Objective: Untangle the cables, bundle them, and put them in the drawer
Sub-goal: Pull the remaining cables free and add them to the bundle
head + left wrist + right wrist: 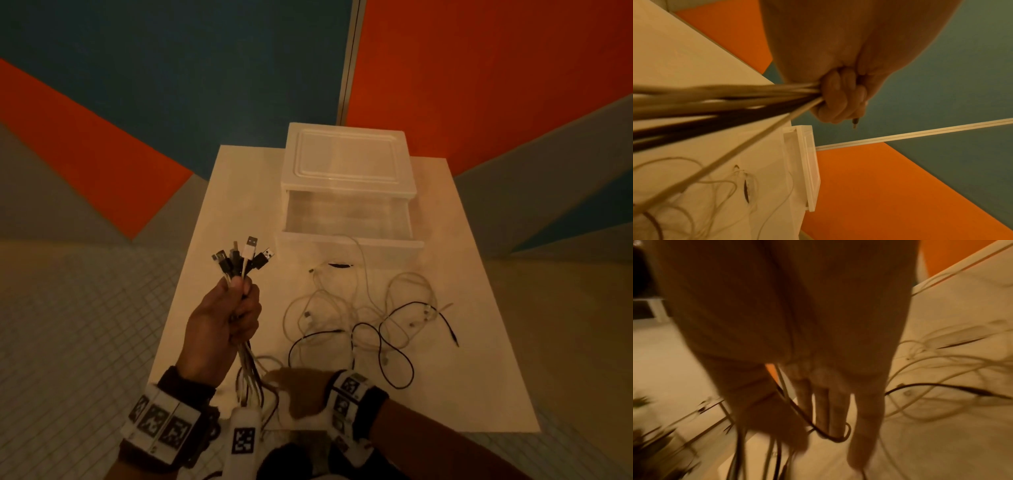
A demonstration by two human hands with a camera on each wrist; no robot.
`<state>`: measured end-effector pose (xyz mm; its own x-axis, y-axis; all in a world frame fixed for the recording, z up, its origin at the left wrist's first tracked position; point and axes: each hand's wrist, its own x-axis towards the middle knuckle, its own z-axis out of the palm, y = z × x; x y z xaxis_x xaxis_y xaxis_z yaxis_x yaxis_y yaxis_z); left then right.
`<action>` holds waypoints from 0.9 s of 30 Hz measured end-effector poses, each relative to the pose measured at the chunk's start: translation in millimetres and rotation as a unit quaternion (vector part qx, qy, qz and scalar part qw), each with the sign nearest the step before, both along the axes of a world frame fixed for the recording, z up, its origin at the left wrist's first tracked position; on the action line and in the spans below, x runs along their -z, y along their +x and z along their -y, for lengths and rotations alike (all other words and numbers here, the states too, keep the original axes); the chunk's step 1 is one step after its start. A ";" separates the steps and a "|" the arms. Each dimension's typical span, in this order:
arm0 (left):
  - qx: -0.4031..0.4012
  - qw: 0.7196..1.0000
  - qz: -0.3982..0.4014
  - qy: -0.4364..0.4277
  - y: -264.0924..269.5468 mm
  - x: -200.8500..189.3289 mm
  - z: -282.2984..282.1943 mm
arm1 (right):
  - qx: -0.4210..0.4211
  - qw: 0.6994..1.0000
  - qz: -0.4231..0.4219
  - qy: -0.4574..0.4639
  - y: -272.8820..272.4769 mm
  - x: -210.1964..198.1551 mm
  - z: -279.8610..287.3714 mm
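My left hand (236,301) is raised over the table's left edge and grips a bundle of black and white cables (239,263), USB plugs fanned out above the fist. In the left wrist view the fingers (838,97) curl tightly round the cable bundle (715,104). The loose lengths hang down to my right hand (284,387), low at the table's front edge. In the blurred right wrist view that hand (818,439) has straight fingers (836,410) spread among the strands, with a black cable (830,437) looped round them. The remaining cables (359,318) lie tangled on the table.
A white plastic drawer unit (346,164) stands at the back of the white table (479,342), its drawer (349,222) pulled open towards me. One white cable runs up against the drawer front (352,246). Tiled floor surrounds the table.
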<state>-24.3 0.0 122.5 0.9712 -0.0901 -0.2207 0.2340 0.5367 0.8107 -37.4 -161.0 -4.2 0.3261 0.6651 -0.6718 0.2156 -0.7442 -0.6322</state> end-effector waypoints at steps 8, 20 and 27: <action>-0.025 0.999 -0.037 0.008 -2.4 10.0 -8.0 | 0.131 0.951 0.280 0.003 71.7 9.8 3.0; -0.056 0.997 -0.049 0.017 3.2 13.9 -17.9 | 0.043 0.888 0.358 -0.284 83.0 38.8 0.4; -0.061 0.996 -0.055 0.023 7.1 13.8 -16.3 | 0.083 0.883 0.403 -0.225 84.1 11.6 0.0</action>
